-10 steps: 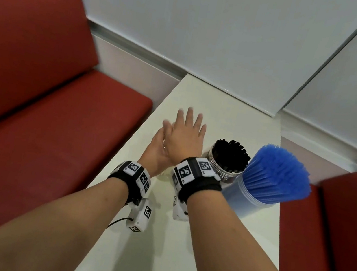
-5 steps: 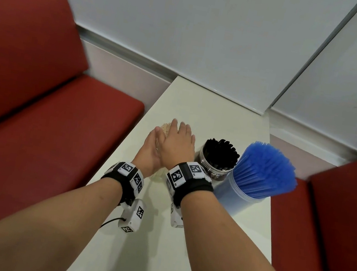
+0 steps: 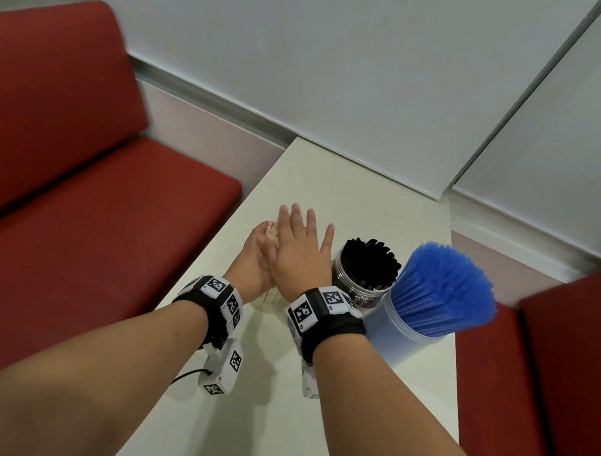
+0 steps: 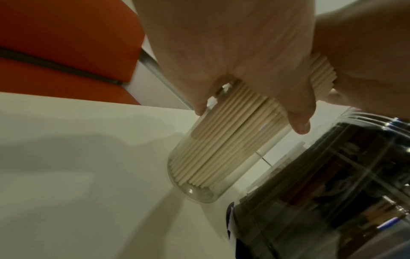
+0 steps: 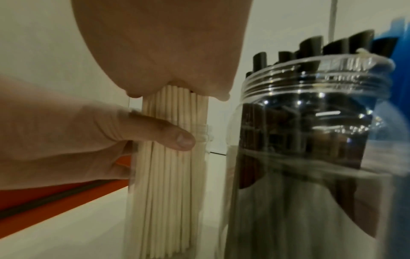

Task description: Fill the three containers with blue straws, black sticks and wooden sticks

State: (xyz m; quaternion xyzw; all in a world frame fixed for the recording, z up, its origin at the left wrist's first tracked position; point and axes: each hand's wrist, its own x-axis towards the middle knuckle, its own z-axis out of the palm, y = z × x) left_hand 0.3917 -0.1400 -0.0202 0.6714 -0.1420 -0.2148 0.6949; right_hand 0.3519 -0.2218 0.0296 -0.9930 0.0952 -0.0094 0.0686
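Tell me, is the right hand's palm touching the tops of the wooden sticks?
Touching. The right wrist view shows the right hand resting flat on the upper ends of the wooden sticks, with no gap between them.

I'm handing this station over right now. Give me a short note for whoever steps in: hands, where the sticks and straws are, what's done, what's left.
Left hand: grips the clear container of wooden sticks near its rim.
Right hand: fingers straight, palm pressing flat on the stick tops.
Black sticks fill the middle jar; blue straws fill the right container. All three stand on the white table.
Done: all three look filled.
Left: probably just seat the wooden sticks level, then let go.
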